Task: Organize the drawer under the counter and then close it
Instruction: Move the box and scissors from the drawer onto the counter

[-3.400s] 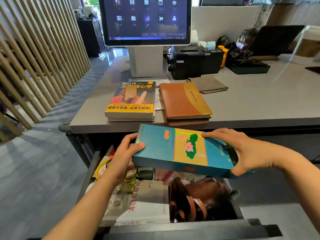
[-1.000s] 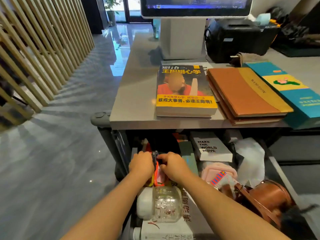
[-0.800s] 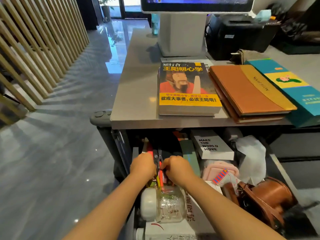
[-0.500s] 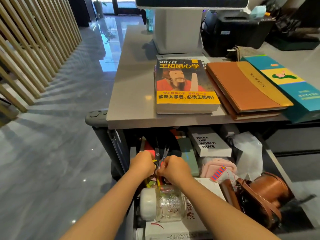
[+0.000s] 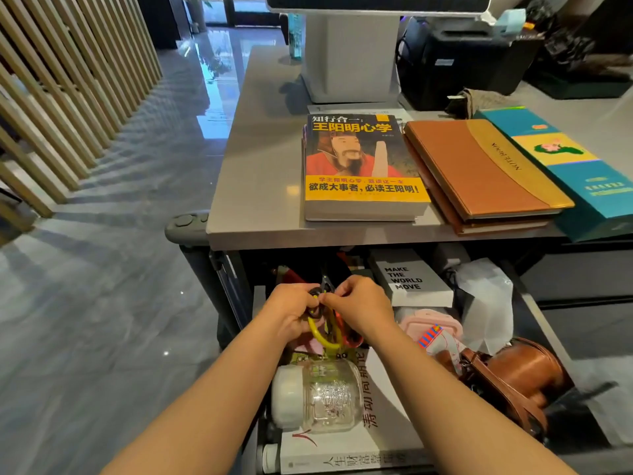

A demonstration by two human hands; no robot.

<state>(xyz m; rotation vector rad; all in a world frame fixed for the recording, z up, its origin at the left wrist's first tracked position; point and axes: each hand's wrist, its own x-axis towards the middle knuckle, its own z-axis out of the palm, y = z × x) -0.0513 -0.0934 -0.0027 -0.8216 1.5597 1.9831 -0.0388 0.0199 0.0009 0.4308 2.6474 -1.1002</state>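
The drawer (image 5: pixel 534 303) under the grey counter (image 5: pixel 260 173) stands pulled out and full. Over its left part, my left hand (image 5: pixel 291 311) and my right hand (image 5: pixel 359 308) meet and both pinch a bunch of scissors (image 5: pixel 325 332) with yellow, red and black handles. The blades point away under the counter edge. Just below the hands lies a glass jar (image 5: pixel 320 395) with a white lid, on its side on a white book (image 5: pixel 387 406).
In the drawer lie a grey book (image 5: pixel 411 279), a white plastic bag (image 5: pixel 486 303), a pink case (image 5: pixel 428 323) and a brown leather bag (image 5: pixel 513 375). On the counter sit a yellow-banded book (image 5: pixel 363 166), brown notebooks (image 5: pixel 479 169), a teal box (image 5: pixel 565 159) and a screen stand (image 5: pixel 349 56).
The teal box I held earlier now lies on the counter at the right. Both hands have lifted the scissors a little out of the drawer's left part over the last second.
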